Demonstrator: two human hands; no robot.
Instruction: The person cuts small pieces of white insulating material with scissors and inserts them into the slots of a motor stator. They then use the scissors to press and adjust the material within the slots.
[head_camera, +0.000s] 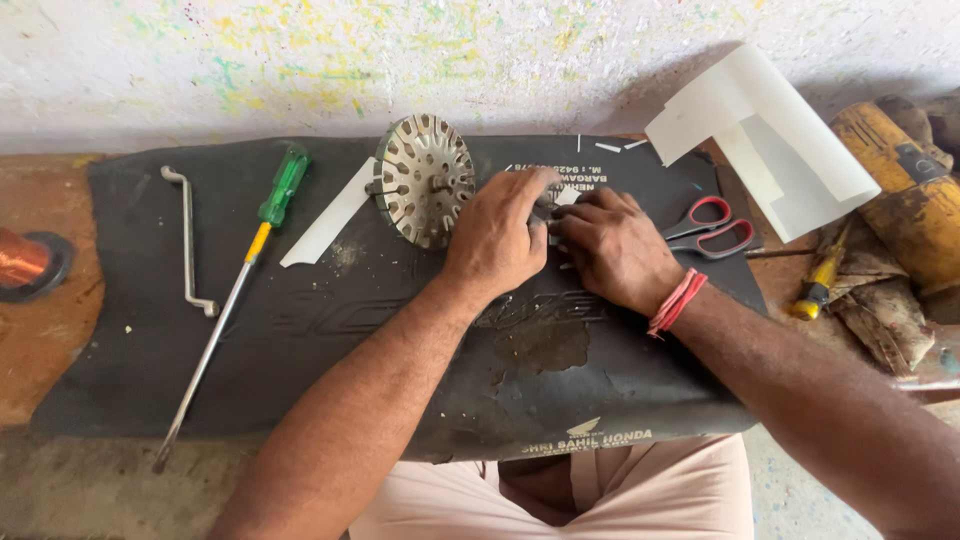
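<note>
— What do the hands hold?
— Left hand (497, 235) and right hand (612, 247) meet on the black mat (300, 320), each grip pinching a small white paper strip (563, 197).
— Nearby?
— Slotted metal stator (423, 180) just left; red scissors (712, 227) just right.

Head camera looks steeply down, close over the black mat (300, 330).
</note>
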